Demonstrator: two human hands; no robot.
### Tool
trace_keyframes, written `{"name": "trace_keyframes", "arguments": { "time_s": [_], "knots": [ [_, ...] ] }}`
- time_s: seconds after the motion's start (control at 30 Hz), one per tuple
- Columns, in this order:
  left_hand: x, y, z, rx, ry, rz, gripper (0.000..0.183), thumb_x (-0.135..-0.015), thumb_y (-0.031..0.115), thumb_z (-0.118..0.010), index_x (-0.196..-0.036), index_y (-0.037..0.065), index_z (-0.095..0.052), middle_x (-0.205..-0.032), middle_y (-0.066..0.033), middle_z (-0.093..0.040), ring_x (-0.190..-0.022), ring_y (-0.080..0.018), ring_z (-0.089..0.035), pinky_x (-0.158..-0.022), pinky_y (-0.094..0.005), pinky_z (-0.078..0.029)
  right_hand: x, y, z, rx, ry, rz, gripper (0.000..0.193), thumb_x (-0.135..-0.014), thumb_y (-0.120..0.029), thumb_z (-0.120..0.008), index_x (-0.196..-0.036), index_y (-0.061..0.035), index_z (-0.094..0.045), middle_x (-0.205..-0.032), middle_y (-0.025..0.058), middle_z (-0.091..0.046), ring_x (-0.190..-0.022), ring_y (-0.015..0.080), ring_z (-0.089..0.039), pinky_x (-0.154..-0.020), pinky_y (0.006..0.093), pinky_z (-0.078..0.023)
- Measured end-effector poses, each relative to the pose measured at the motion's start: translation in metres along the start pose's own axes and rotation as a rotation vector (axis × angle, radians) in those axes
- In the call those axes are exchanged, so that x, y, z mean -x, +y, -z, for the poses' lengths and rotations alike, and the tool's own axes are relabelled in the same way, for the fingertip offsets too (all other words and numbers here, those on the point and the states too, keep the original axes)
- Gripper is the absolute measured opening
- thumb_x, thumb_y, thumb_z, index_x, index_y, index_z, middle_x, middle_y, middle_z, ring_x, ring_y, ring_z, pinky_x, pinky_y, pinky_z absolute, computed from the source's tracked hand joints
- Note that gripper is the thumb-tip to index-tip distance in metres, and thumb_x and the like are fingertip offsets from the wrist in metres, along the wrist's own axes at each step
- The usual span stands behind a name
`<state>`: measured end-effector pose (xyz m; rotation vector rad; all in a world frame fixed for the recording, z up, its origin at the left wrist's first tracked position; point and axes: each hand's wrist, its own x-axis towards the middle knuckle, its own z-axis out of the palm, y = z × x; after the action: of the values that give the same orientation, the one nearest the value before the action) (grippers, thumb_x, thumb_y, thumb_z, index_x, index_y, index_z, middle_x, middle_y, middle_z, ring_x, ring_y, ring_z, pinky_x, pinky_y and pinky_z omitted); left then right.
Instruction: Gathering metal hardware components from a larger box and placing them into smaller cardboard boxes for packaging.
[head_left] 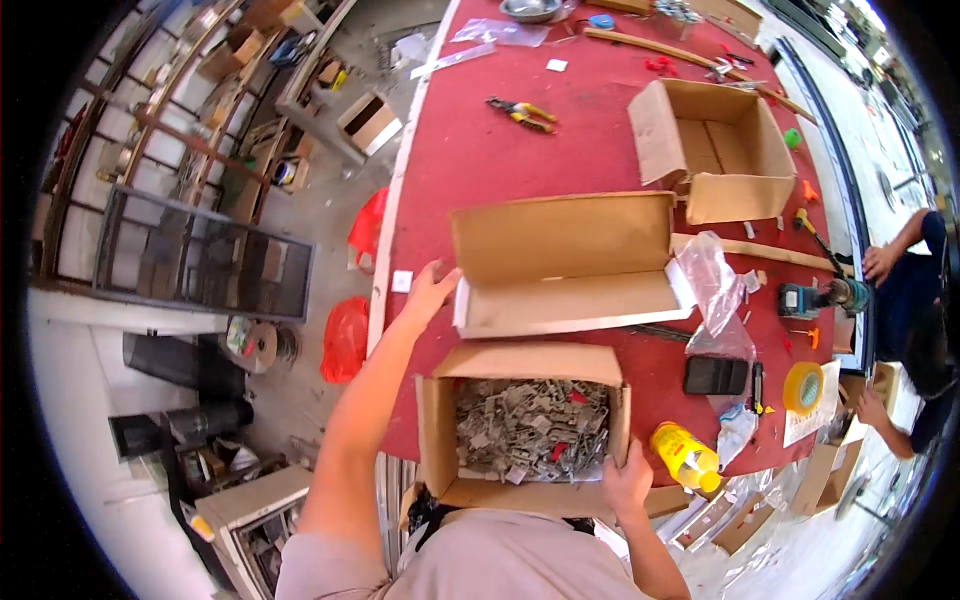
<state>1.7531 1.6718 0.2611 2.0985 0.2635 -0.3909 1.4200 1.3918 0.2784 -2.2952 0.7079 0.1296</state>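
My left hand (430,293) is at the left end of a shallow cardboard box (565,300), finger and thumb spread, the thumb by its corner. The box's brown lid stands raised at the back, and its inside shows bare. Close to my body is a deeper cardboard box (438,430) with its flaps up. A heap of small metal parts (530,425) with a few red bits fills it. My right hand (628,480) grips that deeper box by its right wall near the front corner; some fingers are hidden behind the cardboard.
Right of the boxes lie a yellow bottle (686,455), a black case (715,376), a tape roll (803,388) and a cordless drill (822,298). Pliers (522,114) and another open carton (710,150) are farther back. Another person (915,300) works at the right.
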Motion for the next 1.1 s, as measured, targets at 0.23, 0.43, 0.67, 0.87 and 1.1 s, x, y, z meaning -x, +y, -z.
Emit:
{"name": "trace_keyframes", "arguments": {
  "time_s": [0.23,0.43,0.67,0.87,1.1],
  "knots": [
    [0.077,-0.099,0.067,-0.206,0.213,-0.244,0.040,-0.090,0.030,-0.055,-0.115,-0.001,-0.054,-0.109,-0.0172,-0.060,-0.101,-0.0251,-0.057,-0.086,-0.0350,-0.044,0.009,0.002,-0.007,-0.073,0.156,0.045,0.044,-0.072,-0.012,-0.064,-0.111,0.0023,-0.054,-0.088,0.0243,-0.062,-0.082,0.0372,-0.063,-0.073,0.0393,-0.048],
    [0.176,-0.175,0.140,0.028,0.190,0.080,0.035,-0.088,0.026,-0.054,-0.112,0.000,-0.056,-0.101,-0.0200,-0.062,-0.095,-0.0312,-0.061,-0.083,-0.0381,-0.046,0.010,-0.025,-0.017,0.260,0.378,0.046,0.048,-0.078,-0.009,-0.059,-0.121,0.0078,-0.049,-0.116,0.0228,-0.057,-0.109,0.0359,-0.054,-0.095,0.0385,-0.040],
    [0.221,-0.315,0.229,0.002,-0.016,0.008,0.032,-0.088,0.027,-0.052,-0.106,0.002,-0.059,-0.100,-0.0205,-0.062,-0.096,-0.0357,-0.058,-0.084,-0.0396,-0.045,0.046,-0.250,-0.141,0.082,0.307,0.600,0.032,-0.080,-0.005,-0.061,-0.110,0.0037,-0.057,-0.122,0.0195,-0.054,-0.116,0.0357,-0.048,-0.103,0.0425,-0.032],
    [0.265,-0.368,0.339,-0.044,0.244,0.152,0.029,-0.087,0.025,-0.053,-0.103,0.002,-0.060,-0.094,-0.0189,-0.063,-0.089,-0.0340,-0.061,-0.078,-0.0391,-0.047,-0.037,-0.310,-0.334,0.334,0.047,0.533,0.070,-0.080,-0.032,-0.063,-0.131,0.0080,-0.037,-0.137,0.0288,-0.035,-0.129,0.0402,-0.032,-0.107,0.0429,-0.027],
    [0.290,-0.424,0.389,-0.150,0.409,0.402,0.029,-0.086,0.024,-0.055,-0.105,0.004,-0.062,-0.093,-0.0181,-0.065,-0.086,-0.0314,-0.063,-0.076,-0.0379,-0.048,-0.036,-0.320,-0.393,0.558,0.310,0.438,0.080,-0.076,-0.036,-0.059,-0.136,0.0077,-0.029,-0.143,0.0276,-0.026,-0.136,0.0378,-0.020,-0.112,0.0454,-0.013]
  ]
}}
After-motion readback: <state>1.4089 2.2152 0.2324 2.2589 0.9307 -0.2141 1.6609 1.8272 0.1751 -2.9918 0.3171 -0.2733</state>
